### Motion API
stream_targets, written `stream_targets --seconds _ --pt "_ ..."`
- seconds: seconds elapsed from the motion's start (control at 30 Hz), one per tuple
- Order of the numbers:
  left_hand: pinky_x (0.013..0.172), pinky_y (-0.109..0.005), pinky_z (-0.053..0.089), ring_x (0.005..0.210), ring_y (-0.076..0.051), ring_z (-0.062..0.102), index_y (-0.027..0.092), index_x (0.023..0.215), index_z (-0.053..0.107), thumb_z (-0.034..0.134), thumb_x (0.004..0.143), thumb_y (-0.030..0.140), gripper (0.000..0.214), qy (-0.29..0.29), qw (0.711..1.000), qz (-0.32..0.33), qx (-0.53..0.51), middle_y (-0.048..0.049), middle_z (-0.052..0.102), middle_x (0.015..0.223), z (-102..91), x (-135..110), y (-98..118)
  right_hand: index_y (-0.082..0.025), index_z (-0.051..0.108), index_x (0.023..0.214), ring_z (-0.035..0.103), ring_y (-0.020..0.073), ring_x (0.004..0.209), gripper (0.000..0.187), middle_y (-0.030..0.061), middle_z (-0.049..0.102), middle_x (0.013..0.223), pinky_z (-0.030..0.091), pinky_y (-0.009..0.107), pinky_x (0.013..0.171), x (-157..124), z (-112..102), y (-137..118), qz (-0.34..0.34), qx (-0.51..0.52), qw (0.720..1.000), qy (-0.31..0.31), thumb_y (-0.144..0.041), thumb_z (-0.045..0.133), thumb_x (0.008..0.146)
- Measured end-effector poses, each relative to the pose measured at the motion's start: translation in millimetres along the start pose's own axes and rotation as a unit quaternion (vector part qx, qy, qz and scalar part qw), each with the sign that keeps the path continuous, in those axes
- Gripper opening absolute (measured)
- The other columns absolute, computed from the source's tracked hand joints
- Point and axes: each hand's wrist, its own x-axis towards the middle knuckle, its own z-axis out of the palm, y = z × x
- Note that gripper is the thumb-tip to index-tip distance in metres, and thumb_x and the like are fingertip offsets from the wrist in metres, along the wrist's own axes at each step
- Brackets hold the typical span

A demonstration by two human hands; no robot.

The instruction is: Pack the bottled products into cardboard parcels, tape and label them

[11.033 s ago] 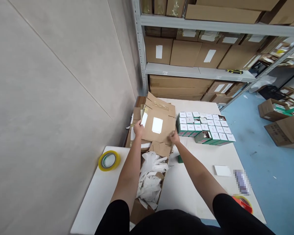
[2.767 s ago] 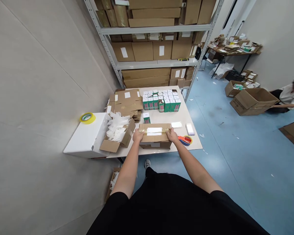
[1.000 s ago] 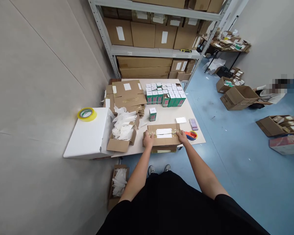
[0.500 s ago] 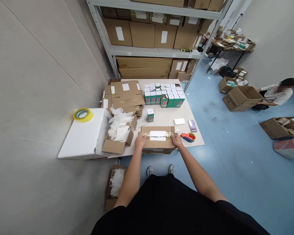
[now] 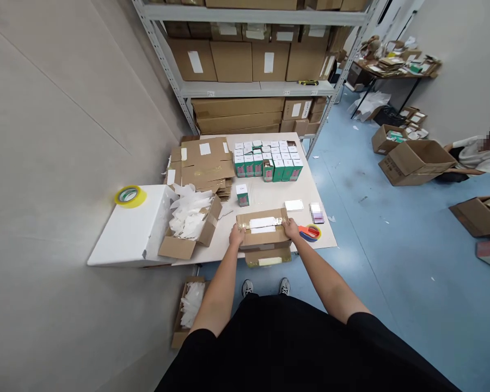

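Note:
A cardboard box (image 5: 265, 237) lies at the table's front edge, with white labels and shiny tape on its top. Its front flap (image 5: 268, 256) hangs out over the edge toward me. My left hand (image 5: 236, 235) grips the box's left end, and my right hand (image 5: 291, 228) grips the right end; the fingers of both are partly hidden. Just right of my right hand lies a red and blue tape dispenser (image 5: 309, 233) with yellow tape. Behind the box stands a single green and white carton (image 5: 242, 195). A white card (image 5: 294, 205) lies behind its right end.
Rows of green and white cartons (image 5: 267, 163) stand at the back. Flattened cardboard (image 5: 206, 158) and an open box of white packing (image 5: 191, 215) are left, beside a white block (image 5: 126, 231) bearing a tape roll (image 5: 129, 196). A shelf (image 5: 253, 89) stands behind; a person (image 5: 473, 155) sits right.
The box has tipped slightly and its front flap has swung out toward me, showing more of its inside. Both hands keep their hold. The view has turned a little.

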Motion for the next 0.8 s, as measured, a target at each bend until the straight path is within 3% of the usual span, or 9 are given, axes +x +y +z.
stream_targets --seconds 0.13,0.3,0.47,0.63,0.8 --pt "0.097 -0.036 0.052 0.12 -0.029 0.071 0.023 0.145 0.056 0.058 0.101 0.044 0.049 0.007 1.0 0.013 -0.023 -0.0154 0.072 0.132 24.7 -2 0 -0.018 0.063 0.124 0.07 0.0302 0.119 0.041 0.0146 0.075 0.122 0.053 0.038 0.099 3 0 27 0.014 0.018 1.0 -0.009 -0.046 0.058 0.095" --pt "0.104 -0.035 0.049 0.129 -0.027 0.065 0.026 0.156 0.046 0.057 0.101 0.038 0.057 0.056 0.998 0.027 -0.032 -0.0126 0.067 0.143 20.1 -1 9 -0.017 0.062 0.13 0.069 0.0301 0.122 0.046 0.0165 0.073 0.128 0.053 0.037 0.102 12 15 26 0.02 0.02 1.0 0.004 -0.048 0.056 0.096" --pt "0.105 -0.038 0.049 0.131 -0.029 0.063 0.025 0.16 0.04 0.052 0.102 0.038 0.061 0.09 0.996 0.013 -0.017 -0.0138 0.065 0.145 17.7 -3 14 -0.016 0.053 0.145 0.066 0.0305 0.129 0.057 0.0176 0.069 0.138 0.05 0.04 0.109 16 19 18 0.022 0.026 0.999 -0.026 -0.048 0.055 0.098" --pt "0.111 -0.033 0.047 0.139 -0.025 0.057 0.024 0.161 0.039 0.053 0.101 0.038 0.064 0.096 0.995 0.025 -0.025 -0.0121 0.059 0.154 19.8 -3 10 -0.018 0.044 0.156 0.051 0.0294 0.146 0.068 0.016 0.052 0.159 0.041 0.043 0.12 12 -9 34 -0.041 0.032 0.999 0.009 -0.049 0.054 0.096" --pt "0.11 -0.041 0.05 0.132 -0.029 0.063 0.031 0.166 0.035 0.053 0.1 0.045 0.07 0.115 0.993 0.013 -0.006 -0.0097 0.062 0.151 23.9 -2 11 -0.017 0.054 0.149 0.048 0.028 0.147 0.059 0.0142 0.06 0.151 0.036 0.041 0.124 16 -58 69 -0.066 0.025 0.994 0.079 -0.037 0.053 0.093"
